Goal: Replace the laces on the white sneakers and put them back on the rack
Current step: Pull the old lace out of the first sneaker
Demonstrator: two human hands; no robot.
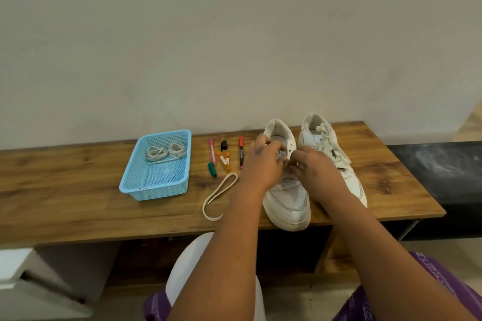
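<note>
Left hand [262, 164] and right hand [311, 167] pinch lace [287, 157] at near sneaker [288, 198] eyelets.

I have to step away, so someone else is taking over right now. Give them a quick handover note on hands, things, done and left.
Left hand and right hand both work at the eyelets of the nearer sneaker, pinching a lace end, it seems; the fingers hide the detail.
The far sneaker stands beside it, laced.
One loose lace lies on the bench; two coiled laces sit in the blue basket.
Left: finish lacing, do the far sneaker, rack both. No rack in view.
</note>
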